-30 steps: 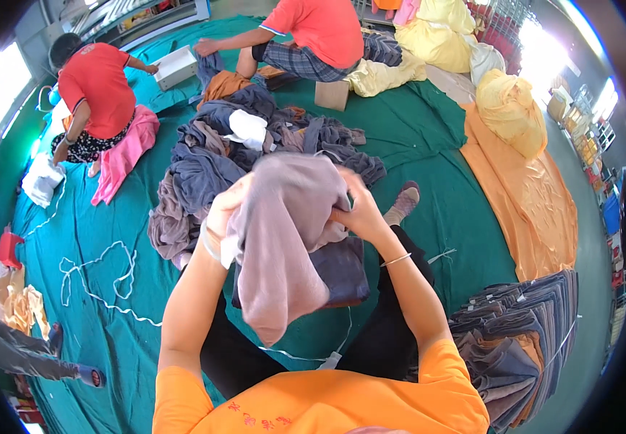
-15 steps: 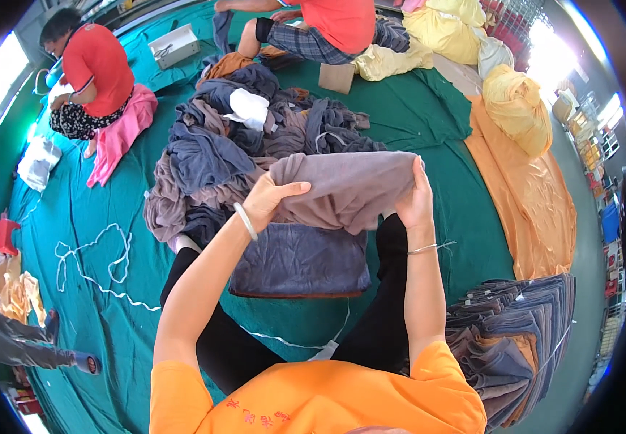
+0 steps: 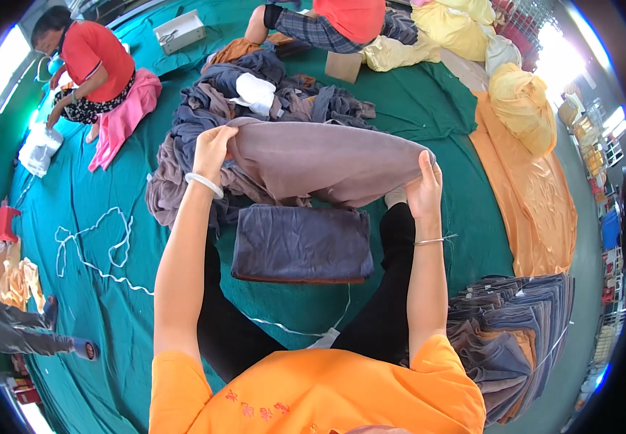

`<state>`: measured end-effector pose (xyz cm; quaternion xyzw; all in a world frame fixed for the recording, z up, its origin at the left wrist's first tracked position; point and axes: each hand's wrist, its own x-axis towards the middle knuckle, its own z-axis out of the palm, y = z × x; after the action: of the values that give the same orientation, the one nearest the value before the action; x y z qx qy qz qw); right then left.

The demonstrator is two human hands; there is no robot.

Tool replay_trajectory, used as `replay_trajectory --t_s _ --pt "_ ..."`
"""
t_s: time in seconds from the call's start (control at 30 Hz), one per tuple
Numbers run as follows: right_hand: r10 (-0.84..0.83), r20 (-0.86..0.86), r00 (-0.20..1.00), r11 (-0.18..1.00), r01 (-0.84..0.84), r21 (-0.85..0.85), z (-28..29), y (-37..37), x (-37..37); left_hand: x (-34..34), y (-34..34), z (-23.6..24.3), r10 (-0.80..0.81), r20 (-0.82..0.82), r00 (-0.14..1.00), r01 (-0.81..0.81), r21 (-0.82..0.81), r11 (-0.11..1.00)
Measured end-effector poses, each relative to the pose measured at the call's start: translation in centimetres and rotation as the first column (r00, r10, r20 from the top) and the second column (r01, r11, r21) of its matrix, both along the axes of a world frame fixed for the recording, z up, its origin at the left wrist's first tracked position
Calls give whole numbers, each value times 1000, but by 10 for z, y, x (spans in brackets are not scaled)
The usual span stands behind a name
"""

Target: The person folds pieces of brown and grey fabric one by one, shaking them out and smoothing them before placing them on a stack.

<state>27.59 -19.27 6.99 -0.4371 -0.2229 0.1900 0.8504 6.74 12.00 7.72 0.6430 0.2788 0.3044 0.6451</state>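
Note:
A brownish-mauve cloth [image 3: 327, 160] is stretched out between my two hands. My left hand [image 3: 213, 150] is closed on its left end, and my right hand [image 3: 424, 189] pinches the right end. Below the cloth, between my legs, lies a neat folded stack of grey cloths [image 3: 302, 244] with a brown edge at its bottom. Just beyond my hands is a loose heap of crumpled cloths [image 3: 215, 112], mostly grey and mauve, which the held cloth partly hides. On top of that heap sits a white cloth [image 3: 255, 94].
Bundled folded cloths [image 3: 512, 340] stand at my right. White cord [image 3: 114, 246] trails over the green sheet [image 3: 96, 318] at left. Co-workers in red shirts sit at far left [image 3: 96, 65] and far middle [image 3: 353, 18]. Yellow sacks [image 3: 522, 108] lie at far right, beside an orange sheet [image 3: 526, 195].
My left hand has moved left and farther away, so the cloth is now drawn out wider. More of the folded stack shows. The co-worker at left has reached down to a white bag.

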Motion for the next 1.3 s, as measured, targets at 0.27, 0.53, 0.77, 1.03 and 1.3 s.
replay_trajectory --t_s 0.27,0.53,0.77,1.03,1.3 --pt "30 -77 997 999 -31 -13 13 -10 1 -16 -15 29 -151 328 933 272 -363 891" --pt "-53 156 986 928 107 -358 3 -9 11 -15 -1 17 -121 96 988 110 108 988" --pt "-318 208 925 912 359 -199 -3 1 19 -11 0 20 59 14 998 -59 441 896" --pt "27 284 958 998 -8 -66 32 -81 -42 -108 -48 89 -355 -46 934 342 402 849" --pt "338 70 938 886 -292 -361 -5 -150 -102 -199 -92 53 -710 -265 652 728 -40 684"
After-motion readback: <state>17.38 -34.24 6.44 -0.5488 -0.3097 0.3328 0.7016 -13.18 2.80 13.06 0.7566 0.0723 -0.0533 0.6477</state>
